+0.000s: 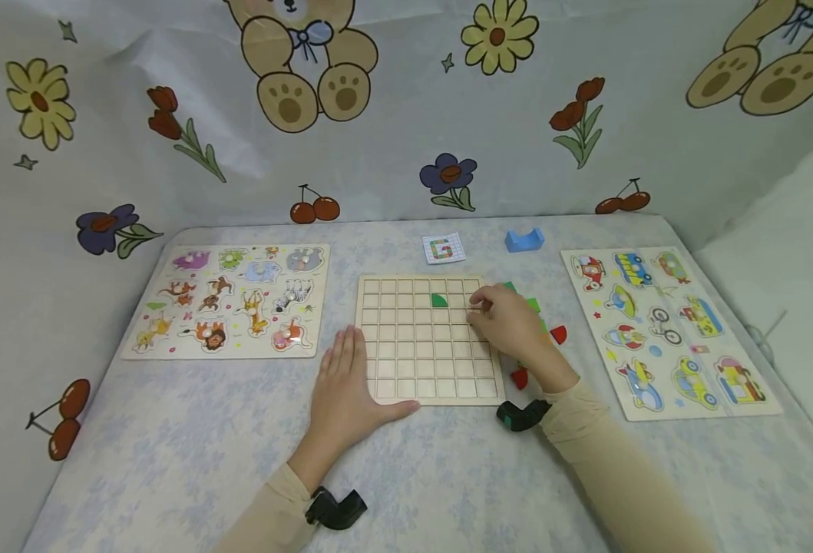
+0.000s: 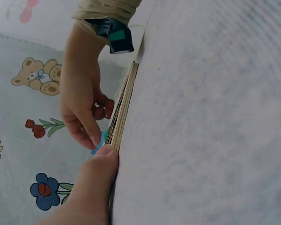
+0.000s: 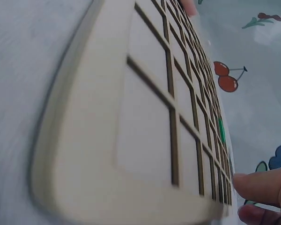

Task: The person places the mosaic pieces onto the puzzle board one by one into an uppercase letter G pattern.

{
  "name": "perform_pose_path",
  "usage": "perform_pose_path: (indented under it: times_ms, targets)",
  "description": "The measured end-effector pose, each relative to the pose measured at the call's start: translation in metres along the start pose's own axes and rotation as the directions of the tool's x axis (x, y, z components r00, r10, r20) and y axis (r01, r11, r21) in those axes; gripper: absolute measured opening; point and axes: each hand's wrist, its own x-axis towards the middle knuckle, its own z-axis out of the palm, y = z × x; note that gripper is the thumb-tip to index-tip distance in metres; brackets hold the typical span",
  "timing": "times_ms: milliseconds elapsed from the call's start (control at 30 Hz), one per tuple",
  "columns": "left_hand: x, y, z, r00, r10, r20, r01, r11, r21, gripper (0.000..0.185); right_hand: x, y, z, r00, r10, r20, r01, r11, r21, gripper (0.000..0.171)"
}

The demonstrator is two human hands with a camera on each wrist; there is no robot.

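A square wooden grid board (image 1: 420, 346) lies on the table with a green quarter-circle piece (image 1: 439, 300) in one cell. My left hand (image 1: 347, 384) rests against the board's left edge, fingers straight, with its thumb (image 2: 100, 168) at the near edge. Over the right side of the board is my right hand (image 1: 510, 319). Its lower fingers curl at a small red piece (image 2: 109, 108), which the palm hides in the head view. Thumb and forefinger of this hand reach toward the cells; in the right wrist view their tips (image 3: 243, 180) stand at the board's far corner.
Green pieces (image 1: 533, 305) and red pieces (image 1: 559, 334) lie right of the board. A patterned card (image 1: 444, 248) and a blue block (image 1: 524, 240) stand behind it. Picture puzzle boards with animals (image 1: 226, 303) and vehicles (image 1: 669, 330) flank it left and right.
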Motion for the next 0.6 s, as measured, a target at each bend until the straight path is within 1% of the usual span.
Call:
perform_pose_path:
  times_ms: [133, 267, 433, 600]
  targets:
    - [0.0, -0.001, 0.002, 1.0, 0.004, -0.009, -0.004, 1.0, 0.007, 0.146, -0.007, 0.022, -0.014, 0.999, 0.052, -0.011, -0.052, 0.998, -0.039, 0.029]
    - [-0.001, -0.001, 0.001, 1.0, 0.006, -0.012, -0.006, 1.0, 0.001, 0.146, -0.009, 0.037, -0.023, 0.995, 0.097, 0.003, -0.097, 0.994, -0.06, 0.034]
    - [-0.002, 0.0, -0.001, 1.0, 0.002, 0.0, -0.002, 1.0, 0.001, 0.145, -0.007, 0.045, -0.026, 0.992, 0.118, 0.033, -0.116, 0.992, -0.058, 0.037]
    - [-0.002, 0.001, -0.002, 1.0, 0.01, -0.001, -0.01, 1.0, -0.008, 0.144, -0.003, 0.048, -0.025, 0.989, 0.149, 0.01, -0.148, 0.986, -0.073, 0.035]
